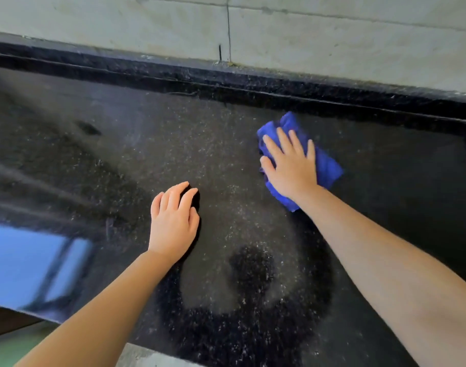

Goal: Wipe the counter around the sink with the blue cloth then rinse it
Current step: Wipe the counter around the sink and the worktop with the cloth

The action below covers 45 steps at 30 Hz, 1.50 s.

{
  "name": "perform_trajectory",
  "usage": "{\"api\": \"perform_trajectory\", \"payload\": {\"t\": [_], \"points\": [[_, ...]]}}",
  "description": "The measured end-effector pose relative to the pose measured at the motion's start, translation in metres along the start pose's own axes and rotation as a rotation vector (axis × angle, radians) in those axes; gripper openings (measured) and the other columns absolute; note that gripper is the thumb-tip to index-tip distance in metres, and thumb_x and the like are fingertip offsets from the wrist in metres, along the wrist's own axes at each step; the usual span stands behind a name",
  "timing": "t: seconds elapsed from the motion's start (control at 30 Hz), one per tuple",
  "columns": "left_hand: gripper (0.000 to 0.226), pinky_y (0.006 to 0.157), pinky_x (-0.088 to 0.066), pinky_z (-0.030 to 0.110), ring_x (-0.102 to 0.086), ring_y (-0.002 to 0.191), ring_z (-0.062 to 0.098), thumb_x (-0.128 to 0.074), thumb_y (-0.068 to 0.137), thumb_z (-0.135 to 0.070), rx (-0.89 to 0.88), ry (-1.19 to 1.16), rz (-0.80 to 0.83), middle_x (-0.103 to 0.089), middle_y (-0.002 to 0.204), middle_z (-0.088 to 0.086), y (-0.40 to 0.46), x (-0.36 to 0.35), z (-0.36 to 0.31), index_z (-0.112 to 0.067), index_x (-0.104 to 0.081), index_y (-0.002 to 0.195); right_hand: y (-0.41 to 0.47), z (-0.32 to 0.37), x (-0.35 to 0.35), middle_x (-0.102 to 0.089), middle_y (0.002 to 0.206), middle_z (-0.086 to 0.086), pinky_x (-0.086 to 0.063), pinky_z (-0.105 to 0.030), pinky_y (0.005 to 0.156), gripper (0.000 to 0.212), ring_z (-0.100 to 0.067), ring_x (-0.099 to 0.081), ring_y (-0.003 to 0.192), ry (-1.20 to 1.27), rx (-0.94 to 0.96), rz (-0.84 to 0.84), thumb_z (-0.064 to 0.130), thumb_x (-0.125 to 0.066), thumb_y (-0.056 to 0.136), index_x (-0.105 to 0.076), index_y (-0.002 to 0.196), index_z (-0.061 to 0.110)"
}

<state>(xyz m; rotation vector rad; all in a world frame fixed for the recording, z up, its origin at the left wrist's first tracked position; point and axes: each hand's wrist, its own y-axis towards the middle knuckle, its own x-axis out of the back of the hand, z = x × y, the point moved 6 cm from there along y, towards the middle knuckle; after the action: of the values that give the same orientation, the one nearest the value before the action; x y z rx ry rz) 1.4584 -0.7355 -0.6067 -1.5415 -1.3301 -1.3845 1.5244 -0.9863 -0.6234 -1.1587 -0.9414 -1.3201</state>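
Blue and bunched, the crumpled blue cloth (324, 165) lies on the black speckled stone counter (226, 144), to the right of the middle and near the back. Its long axis runs on a slant, from a raised fold at the far left end, which points toward the wall, down to a corner at the near right, beside the wrist. No label or writing shows on it.

The right hand (290, 168) lies flat on top of the cloth, palm down, fingers spread and pressing it to the stone rather than curled round it. The left hand (173, 221) rests on the bare counter well apart from the cloth, nearer and further left, its fingers bent and nothing in it.

Around the hands the counter shows a pale dusty film, with darker curved patches nearer the front edge. A raised black stone lip (253, 83) runs along the back, and the pale grey wall (332, 35) rises behind it.
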Motion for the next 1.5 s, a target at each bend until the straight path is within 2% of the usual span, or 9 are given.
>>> {"api": "perform_trajectory", "payload": {"t": [0.17, 0.33, 0.47, 0.6, 0.8, 0.97, 1.13, 1.3, 1.5], "points": [[0.043, 0.099, -0.034, 0.052, -0.046, 0.116, 0.031, -0.034, 0.085, -0.022, 0.299, 0.052, -0.045, -0.055, 0.126, 0.015, -0.054, 0.031, 0.054, -0.005, -0.058, 0.117, -0.173, 0.159, -0.043, -0.037, 0.150, 0.001, -0.013, -0.054, 0.112, 0.051, -0.023, -0.030, 0.140, 0.041, 0.580, 0.043, 0.045, -0.038, 0.088, -0.045, 0.137, 0.032], [0.041, 0.101, -0.030, 0.057, -0.049, 0.113, 0.039, -0.037, 0.084, -0.020, 0.511, 0.099, -0.054, -0.055, 0.126, 0.019, -0.109, 0.046, 0.084, -0.003, -0.059, 0.115, -0.200, 0.138, -0.050, -0.039, 0.149, 0.004, -0.016, -0.048, 0.112, 0.047, -0.020, -0.034, 0.138, -0.061, 1.105, 0.201, 0.044, -0.038, 0.090, -0.046, 0.135, 0.035], [0.040, 0.106, -0.022, 0.058, -0.045, 0.118, 0.034, -0.042, 0.083, -0.014, 0.670, 0.062, -0.176, -0.053, 0.128, 0.018, -0.146, 0.037, 0.072, -0.003, -0.056, 0.119, -0.051, 0.040, -0.020, -0.043, 0.146, -0.004, -0.027, -0.055, 0.107, 0.051, -0.028, -0.043, 0.133, -0.112, 0.650, -0.005, 0.043, -0.033, 0.089, -0.049, 0.135, 0.026], [0.043, 0.109, -0.017, 0.055, -0.042, 0.122, 0.036, -0.045, 0.083, -0.011, 0.746, 0.024, -0.306, -0.050, 0.131, 0.018, -0.155, 0.036, 0.076, -0.004, -0.050, 0.125, 0.015, 0.013, -0.008, -0.020, 0.157, -0.003, -0.010, -0.056, 0.114, 0.049, -0.024, -0.014, 0.145, -0.017, 0.091, 0.013, 0.039, -0.032, 0.097, -0.031, 0.145, 0.028], [0.042, 0.111, -0.011, 0.049, -0.038, 0.127, 0.031, -0.045, 0.087, -0.006, 0.904, -0.006, -0.385, -0.046, 0.136, 0.011, -0.169, 0.040, 0.080, -0.008, -0.048, 0.129, -0.172, 0.172, -0.049, -0.042, 0.146, -0.006, -0.025, -0.057, 0.109, 0.048, -0.030, -0.037, 0.135, -0.021, 0.660, -0.014, 0.038, -0.038, 0.089, -0.049, 0.134, 0.025], [0.040, 0.105, -0.025, 0.052, -0.042, 0.122, 0.035, -0.048, 0.083, -0.009, 0.921, -0.020, -0.343, -0.049, 0.132, 0.016, -0.191, 0.045, 0.090, -0.005, -0.053, 0.123, -0.254, 0.176, -0.059, -0.039, 0.148, 0.003, -0.021, -0.049, 0.108, 0.048, -0.021, -0.036, 0.137, -0.098, 1.184, 0.228, 0.044, -0.036, 0.090, -0.043, 0.137, 0.034], [0.037, 0.109, -0.020, 0.056, -0.040, 0.123, 0.037, -0.056, 0.085, -0.003, 0.914, -0.005, -0.306, -0.048, 0.133, 0.017, -0.195, 0.054, 0.130, -0.004, -0.054, 0.122, -0.100, 0.131, -0.045, -0.044, 0.145, -0.002, -0.026, -0.050, 0.106, 0.049, -0.026, -0.044, 0.131, -0.149, 0.735, 0.067, 0.039, -0.031, 0.090, -0.050, 0.133, 0.026], [0.039, 0.110, -0.013, 0.053, -0.038, 0.124, 0.035, -0.054, 0.086, -0.003, 0.766, -0.015, -0.327, -0.047, 0.134, 0.017, -0.176, 0.065, 0.173, -0.005, -0.051, 0.125, -0.021, 0.187, -0.047, -0.016, 0.158, -0.003, -0.006, -0.059, 0.113, 0.049, -0.026, -0.009, 0.145, -0.006, 0.068, 0.039, 0.037, -0.031, 0.098, -0.028, 0.146, 0.028], [0.037, 0.110, -0.019, 0.052, -0.039, 0.125, 0.034, -0.041, 0.089, -0.012, 0.762, -0.079, -0.306, -0.047, 0.135, 0.016, -0.181, 0.089, 0.256, -0.003, -0.050, 0.124, -0.174, 0.384, -0.092, -0.044, 0.145, -0.002, -0.021, -0.057, 0.110, 0.050, -0.027, -0.038, 0.135, -0.021, 0.652, 0.030, 0.039, -0.035, 0.086, -0.051, 0.132, 0.028]]}}
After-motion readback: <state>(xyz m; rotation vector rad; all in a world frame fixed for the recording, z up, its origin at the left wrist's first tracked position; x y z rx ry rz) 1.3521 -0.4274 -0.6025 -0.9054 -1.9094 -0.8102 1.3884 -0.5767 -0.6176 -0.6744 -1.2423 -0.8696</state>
